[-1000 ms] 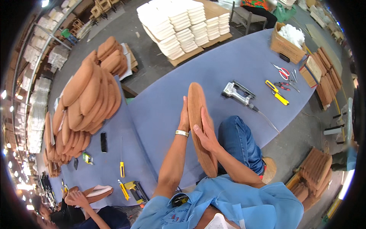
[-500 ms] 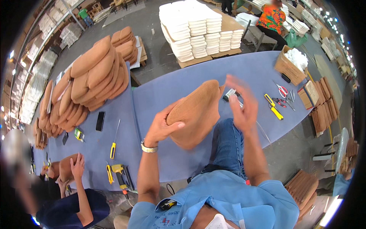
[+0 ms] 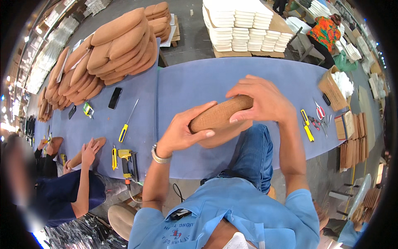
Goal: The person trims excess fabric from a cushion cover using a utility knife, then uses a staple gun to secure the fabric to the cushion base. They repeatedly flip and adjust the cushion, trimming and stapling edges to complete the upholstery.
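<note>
Between my two hands is a brown fabric-covered cushion (image 3: 222,114), held above the blue table (image 3: 186,87) with its rounded edge tilted up toward me. My left hand (image 3: 180,129) grips its left end, thumb along the near side and fingers over the top. On the right end, my right hand (image 3: 263,99) is wrapped round it, with the thumb on the near face and the fingers over the far side. Its lower part hangs over the tabletop, close to my raised knee (image 3: 255,149).
Brown cushions (image 3: 120,45) are piled at the far left. A yellow screwdriver (image 3: 123,133), phone (image 3: 115,98) and nail gun (image 3: 127,164) lie left; a yellow cutter (image 3: 307,125) and red-handled scissors (image 3: 320,111) lie right. A co-worker's hand (image 3: 88,153) works beside me, left.
My right hand, apart from the cushion and blurred before, now grips its right end. The cushion has turned from upright to edge-on. My view has shifted slightly.
</note>
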Demonstrator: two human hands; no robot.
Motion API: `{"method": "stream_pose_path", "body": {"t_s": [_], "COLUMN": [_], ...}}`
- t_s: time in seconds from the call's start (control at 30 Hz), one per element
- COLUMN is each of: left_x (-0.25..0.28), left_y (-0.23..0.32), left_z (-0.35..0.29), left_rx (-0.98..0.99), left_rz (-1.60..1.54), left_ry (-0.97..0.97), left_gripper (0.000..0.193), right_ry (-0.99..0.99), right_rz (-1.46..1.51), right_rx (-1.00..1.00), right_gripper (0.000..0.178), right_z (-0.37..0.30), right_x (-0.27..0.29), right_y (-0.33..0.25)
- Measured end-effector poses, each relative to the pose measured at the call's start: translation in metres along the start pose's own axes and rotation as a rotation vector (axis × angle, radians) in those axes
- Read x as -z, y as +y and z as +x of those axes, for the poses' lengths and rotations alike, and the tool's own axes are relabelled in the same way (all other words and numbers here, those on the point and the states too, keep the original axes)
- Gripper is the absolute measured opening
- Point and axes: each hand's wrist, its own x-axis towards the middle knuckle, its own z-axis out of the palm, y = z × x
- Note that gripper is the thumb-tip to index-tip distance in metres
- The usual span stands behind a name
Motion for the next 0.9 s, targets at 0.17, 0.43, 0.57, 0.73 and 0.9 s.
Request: {"method": "stream_pose_path", "body": {"t_s": [0.17,0.43,0.57,0.73,0.9], "left_x": [-0.034,-0.036,-0.033,-0.025,-0.025], "left_y": [-0.018,-0.030,-0.046,-0.041,-0.059], "left_z": [0.019,0.035,0.033,0.021,-0.016], "left_rx": [-0.163,-0.008,-0.169,-0.184,-0.102], "left_rz": [0.219,0.044,0.160,0.050,-0.095], "left_ry": [0.412,0.527,0.551,0.356,0.316], "left_gripper": [0.049,0.030,0.030,0.051,0.064], "right_ry": [0.033,0.276,0.430,0.295,-0.107], "right_rz": [-0.199,-0.420,-0.351,0.002,0.292], "right_rx": [0.022,-0.037,0.006,-0.157,-0.105], "right_gripper": [0.059,0.060,0.040,0.036,0.058], "right_z": [0.009,0.009,0.009,-0.014,-0.027], "right_x": [-0.021,-0.048,-0.052,-0.038,-0.009], "right_y": [0.011,0.007,-0.003,-0.003,-0.002]}}
